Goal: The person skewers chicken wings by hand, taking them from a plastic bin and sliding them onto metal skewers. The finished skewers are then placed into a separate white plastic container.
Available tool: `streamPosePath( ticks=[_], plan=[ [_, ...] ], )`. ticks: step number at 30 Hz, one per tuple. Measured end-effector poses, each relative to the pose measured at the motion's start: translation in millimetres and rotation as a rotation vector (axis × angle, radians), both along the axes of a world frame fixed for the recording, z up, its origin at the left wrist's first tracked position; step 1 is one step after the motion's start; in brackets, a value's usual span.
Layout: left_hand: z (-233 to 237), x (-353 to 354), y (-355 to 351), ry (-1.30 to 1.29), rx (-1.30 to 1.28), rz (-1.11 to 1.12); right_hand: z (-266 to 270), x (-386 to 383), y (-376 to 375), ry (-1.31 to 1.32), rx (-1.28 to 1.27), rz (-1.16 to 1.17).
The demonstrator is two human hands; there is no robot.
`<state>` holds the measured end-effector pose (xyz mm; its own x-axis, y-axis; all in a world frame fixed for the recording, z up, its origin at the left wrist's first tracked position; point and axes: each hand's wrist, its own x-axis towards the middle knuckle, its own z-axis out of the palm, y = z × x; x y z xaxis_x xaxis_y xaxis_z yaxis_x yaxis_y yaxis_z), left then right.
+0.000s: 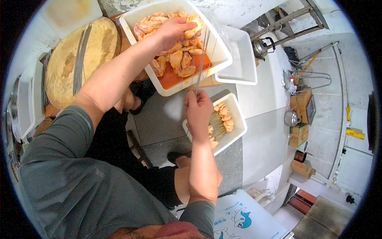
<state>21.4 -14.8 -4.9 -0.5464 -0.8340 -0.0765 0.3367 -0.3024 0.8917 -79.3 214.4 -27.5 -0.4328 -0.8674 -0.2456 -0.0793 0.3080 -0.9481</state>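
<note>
My left hand (176, 30) reaches into a white tub (223, 59) of marinated chicken pieces (179, 59) in orange sauce and grips one piece (191, 31) at the far side. My right hand (197, 109) is closed around thin metal skewers (203, 55) that point up across the tub. Just beneath that hand sits a smaller white tray (238, 129) holding several skewered chicken pieces (223, 119).
A round wooden chopping block (65, 71) with a bundle of skewers (81, 55) lies at the left. An empty white tray (240, 63) stands beside the tub. A kettle (260, 47), cardboard boxes (298, 135) and a metal rack (294, 20) are at the right. My legs and feet are below.
</note>
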Motion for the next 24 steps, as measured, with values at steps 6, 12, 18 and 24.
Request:
streamPosePath(
  ticks=[6,12,18,24],
  plan=[
    [-5.1,-5.3,1.8,0.04,-0.028,-0.036,3.0,-2.7,-4.7,-0.069,-0.074,0.004],
    [0.4,-4.9,5.5,0.008,0.011,-0.018,6.3,2.5,-5.4,-0.185,-0.114,-0.109],
    [-1.2,-3.2,2.6,0.052,0.001,-0.015,1.4,6.2,-7.5,-0.154,-0.15,-0.09],
    [-2.8,-11.3,14.7,0.06,-0.04,-0.08,6.3,8.0,-21.2,-0.047,-0.096,-0.109]
  ],
)
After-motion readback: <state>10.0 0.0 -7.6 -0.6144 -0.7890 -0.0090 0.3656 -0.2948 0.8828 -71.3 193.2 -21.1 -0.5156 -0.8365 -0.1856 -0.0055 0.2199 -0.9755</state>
